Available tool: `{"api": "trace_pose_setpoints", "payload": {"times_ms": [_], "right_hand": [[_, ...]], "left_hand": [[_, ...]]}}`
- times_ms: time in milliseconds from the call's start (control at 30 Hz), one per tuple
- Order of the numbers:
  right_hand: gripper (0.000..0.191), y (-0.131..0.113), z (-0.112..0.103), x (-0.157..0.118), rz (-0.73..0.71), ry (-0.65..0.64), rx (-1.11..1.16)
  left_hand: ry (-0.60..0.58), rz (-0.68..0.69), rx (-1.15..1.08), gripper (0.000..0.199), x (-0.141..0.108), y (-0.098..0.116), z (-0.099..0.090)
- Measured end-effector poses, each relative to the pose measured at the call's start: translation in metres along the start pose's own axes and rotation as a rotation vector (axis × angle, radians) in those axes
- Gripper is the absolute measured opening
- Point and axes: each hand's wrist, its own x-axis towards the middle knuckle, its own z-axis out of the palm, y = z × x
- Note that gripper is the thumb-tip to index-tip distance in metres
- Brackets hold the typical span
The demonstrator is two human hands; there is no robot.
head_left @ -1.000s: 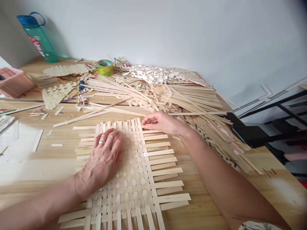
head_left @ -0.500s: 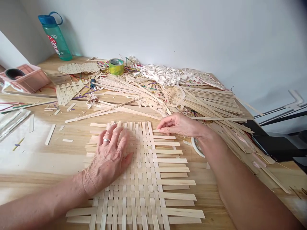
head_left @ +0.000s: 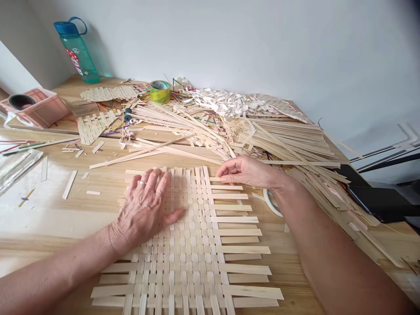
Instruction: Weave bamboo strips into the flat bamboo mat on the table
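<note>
A woven mat of pale flat wood strips [head_left: 187, 245] lies in front of me, with loose strip ends sticking out on both sides. My left hand [head_left: 147, 208], a ring on one finger, rests flat on the mat's upper left part with the fingers stretched out and the thumb apart. At the upper right edge my right hand [head_left: 241, 170] pinches the end of a wood strip [head_left: 215, 179] between thumb and fingers. Most of that strip's tip is hidden by the fingers.
Behind the mat lie long loose strips [head_left: 288, 140], a pile of white curled strips [head_left: 223, 100] and a roll of yellow-green tape [head_left: 160, 92]. A teal bottle [head_left: 80, 57] and pink basket [head_left: 49, 109] stand at the left. Beside my right forearm are a white ring [head_left: 269, 203] and a black phone-like slab [head_left: 377, 201].
My left hand has shifted slightly left on the mat, its fingers now a little closer together. The right hand keeps its pinch on the strip, almost unmoved.
</note>
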Motion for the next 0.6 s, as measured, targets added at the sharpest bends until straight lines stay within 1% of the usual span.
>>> {"api": "trace_pose_setpoints", "payload": {"times_ms": [233,467,600], "right_hand": [[0.040,-0.0009,-0.0034,-0.0035,0.032,-0.043,-0.050],[0.041,0.0018,-0.0045,-0.0034,0.016,-0.040,-0.101],[0.040,0.0009,-0.0054,-0.0048,0.016,-0.088,-0.120]], "left_hand": [[0.013,0.000,0.006,0.083,0.0004,0.0032,0.0029],[0.045,0.023,-0.010,0.081,0.0008,0.0047,0.0028],[0.042,0.009,-0.043,0.079,0.0004,0.0052,0.0049]]}}
